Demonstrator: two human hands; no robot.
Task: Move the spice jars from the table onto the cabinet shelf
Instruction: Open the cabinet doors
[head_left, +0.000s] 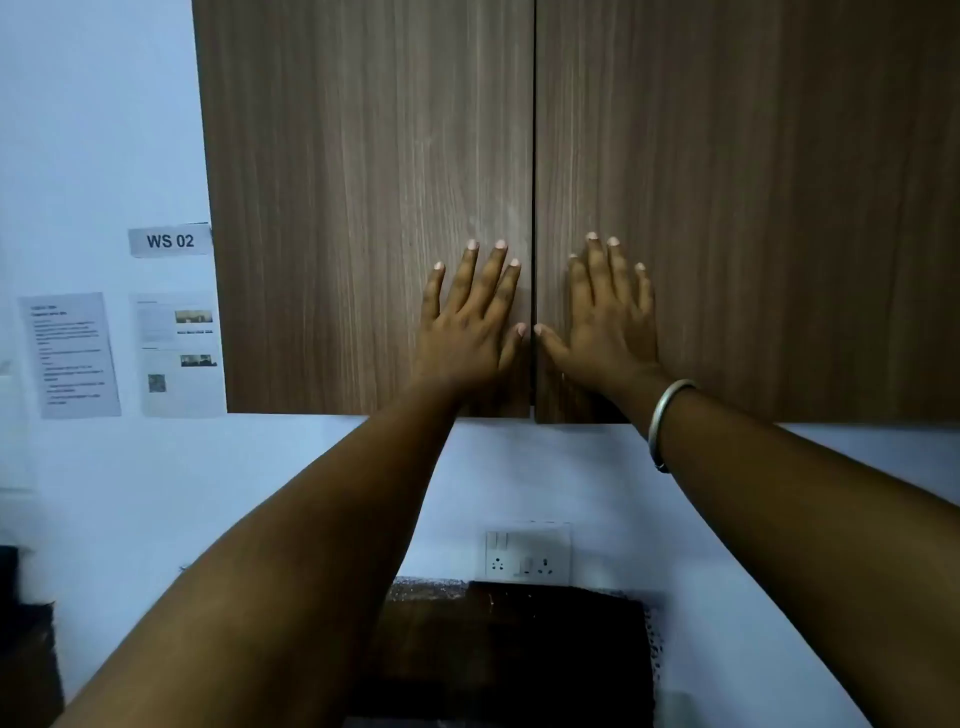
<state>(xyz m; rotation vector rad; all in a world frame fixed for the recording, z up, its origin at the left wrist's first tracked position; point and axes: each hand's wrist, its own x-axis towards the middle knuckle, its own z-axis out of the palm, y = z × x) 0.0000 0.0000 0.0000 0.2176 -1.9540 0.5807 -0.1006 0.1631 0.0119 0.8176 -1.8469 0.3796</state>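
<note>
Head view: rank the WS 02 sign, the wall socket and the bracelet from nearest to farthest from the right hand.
1. Bracelet, on the right hand's own wrist.
2. Wall socket, below on the wall.
3. WS 02 sign, far left, beside the cabinet.

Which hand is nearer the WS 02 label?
Left. The left hand lies flat on the left door, closer to the WS 02 label; the right hand is across the seam.
</note>
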